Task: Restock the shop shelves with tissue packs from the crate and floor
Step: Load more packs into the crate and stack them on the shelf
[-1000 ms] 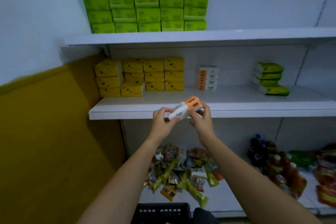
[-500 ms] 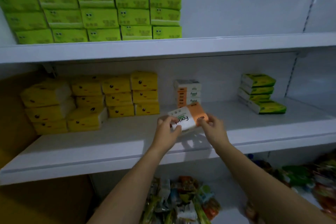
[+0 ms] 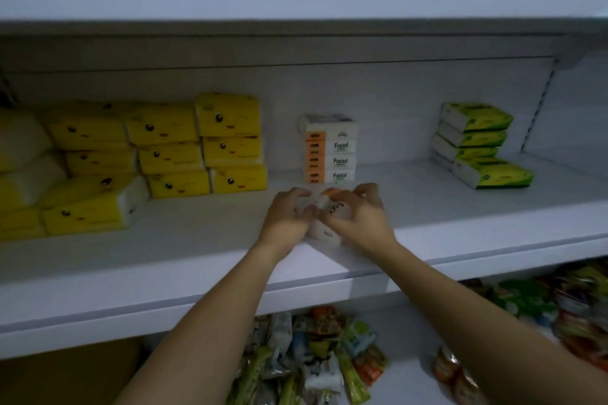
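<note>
Lower and deeper than half a second ago, the pack (image 3: 324,235) now sits at the shelf (image 3: 197,256), just in front of the orange-and-white stack (image 3: 330,151). The left hand (image 3: 288,219) curls its fingers over the pack's left end, and the right hand (image 3: 360,217) grips the right end. Blur hides whether the pack fully rests. Yellow packs (image 3: 227,141) stand left, green packs (image 3: 477,141) right.

yellow packs (image 3: 227,115) with cartoon faces, orange-and-white facial packs (image 3: 329,154), green-and-white packs (image 3: 477,141), white shelf (image 3: 197,256)
</note>
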